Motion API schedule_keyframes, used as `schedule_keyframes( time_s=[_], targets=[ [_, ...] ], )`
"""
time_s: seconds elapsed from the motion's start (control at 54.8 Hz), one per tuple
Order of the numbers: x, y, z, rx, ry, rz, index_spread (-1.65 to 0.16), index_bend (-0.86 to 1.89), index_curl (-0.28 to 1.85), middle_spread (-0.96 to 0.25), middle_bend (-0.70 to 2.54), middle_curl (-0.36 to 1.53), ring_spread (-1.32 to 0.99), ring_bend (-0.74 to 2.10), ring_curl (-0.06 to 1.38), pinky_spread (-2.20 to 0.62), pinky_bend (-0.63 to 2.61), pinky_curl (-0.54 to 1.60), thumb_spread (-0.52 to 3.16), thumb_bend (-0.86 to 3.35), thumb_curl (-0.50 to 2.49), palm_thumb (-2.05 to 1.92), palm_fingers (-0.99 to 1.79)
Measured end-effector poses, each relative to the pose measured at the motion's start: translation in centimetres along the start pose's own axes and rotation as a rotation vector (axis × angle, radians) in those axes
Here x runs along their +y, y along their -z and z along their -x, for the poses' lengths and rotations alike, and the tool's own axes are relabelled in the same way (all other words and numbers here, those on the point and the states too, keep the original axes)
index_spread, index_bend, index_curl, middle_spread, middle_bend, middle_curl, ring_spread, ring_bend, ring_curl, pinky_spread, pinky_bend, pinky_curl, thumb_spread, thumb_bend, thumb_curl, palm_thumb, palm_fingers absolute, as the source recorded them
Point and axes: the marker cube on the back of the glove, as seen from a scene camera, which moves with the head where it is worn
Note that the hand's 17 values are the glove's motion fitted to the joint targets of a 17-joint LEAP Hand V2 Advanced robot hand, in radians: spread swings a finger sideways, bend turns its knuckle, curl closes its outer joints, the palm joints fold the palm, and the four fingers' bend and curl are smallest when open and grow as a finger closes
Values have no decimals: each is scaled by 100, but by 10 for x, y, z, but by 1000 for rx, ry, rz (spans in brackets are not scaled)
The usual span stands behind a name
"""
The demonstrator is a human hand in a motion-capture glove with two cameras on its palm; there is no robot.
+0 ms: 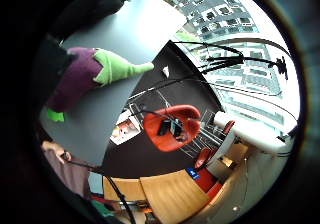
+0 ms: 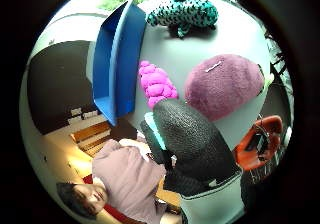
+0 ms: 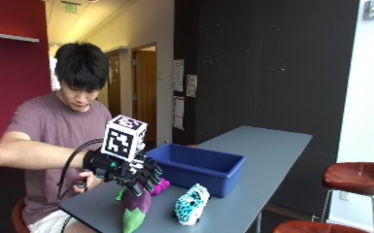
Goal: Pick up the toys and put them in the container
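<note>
A purple eggplant plush point(image 3: 137, 206) with a green stem lies on the grey table point(image 3: 264, 155) near its front end. My gloved right hand point(image 3: 131, 172) hovers just over its purple end, fingers spread and bent downward, holding nothing. The palm views show the eggplant point(image 1: 80, 76) point(image 2: 222, 84) close by, just past my thumb point(image 2: 192, 139). A pink lumpy toy point(image 3: 161, 184) point(image 2: 156, 81) sits beside the hand, against the blue container point(image 3: 196, 165) point(image 2: 112, 64). In front of the container stands a teal spotted plush point(image 3: 191, 205) point(image 2: 185, 13).
The table's near edge runs just below the eggplant. Brown stools point(image 3: 358, 174) stand to the right of the table, and a red chair point(image 1: 172, 126) is on the floor beside it. The person's bare left hand point(image 3: 86, 182) stays at the table's corner.
</note>
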Motion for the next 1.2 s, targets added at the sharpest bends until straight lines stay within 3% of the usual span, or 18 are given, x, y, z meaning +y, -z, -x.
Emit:
schedule_keyframes(
  time_s=[0.219,0.438,0.638,0.748,0.82,0.839,0.857,0.875,0.948,1.021,1.094,1.203],
  targets=[
    [-12,-31,-5,-43,16,44,-21,10,6,-12,16,10,-5,33,10,0,69,23,98,-6,5,-9,-12],
    [-21,-74,-2,-83,110,63,-24,13,12,-14,16,16,-4,32,14,2,71,27,107,-7,11,-10,-14],
    [-14,-88,16,29,123,97,-26,15,18,-14,19,22,-3,31,16,3,62,27,105,-5,16,-6,-7],
    [-14,-95,21,47,125,1,-24,15,21,-8,23,25,-3,31,18,3,54,25,105,-1,21,2,-6],
    [-17,-96,21,3,127,-121,-23,17,22,-11,38,30,-9,45,20,3,40,21,113,4,25,12,19],
    [-18,-97,21,-7,122,-159,-22,14,21,-8,30,28,-7,38,18,3,45,23,111,1,24,8,2],
    [-19,-97,22,-18,114,-205,-23,23,26,-15,50,35,-14,61,28,2,36,21,116,6,27,16,47],
    [-19,-98,23,-30,103,-257,-23,19,21,-16,48,33,-15,58,22,2,33,18,117,6,28,17,42],
    [-20,-98,25,-77,47,-436,-24,19,23,-20,61,39,-23,88,32,-5,38,20,113,14,35,35,87],
    [-20,-93,24,-112,3,-473,-26,20,26,-24,65,43,-27,103,39,-11,46,25,107,16,40,42,96],
    [-18,-87,26,-123,-43,-421,-29,32,31,-24,76,49,-31,111,45,-18,61,31,98,16,46,47,124],
    [-8,-51,30,-106,-100,-408,-31,52,41,-24,92,58,-33,120,51,-25,79,40,85,13,52,49,131]
  ],
)
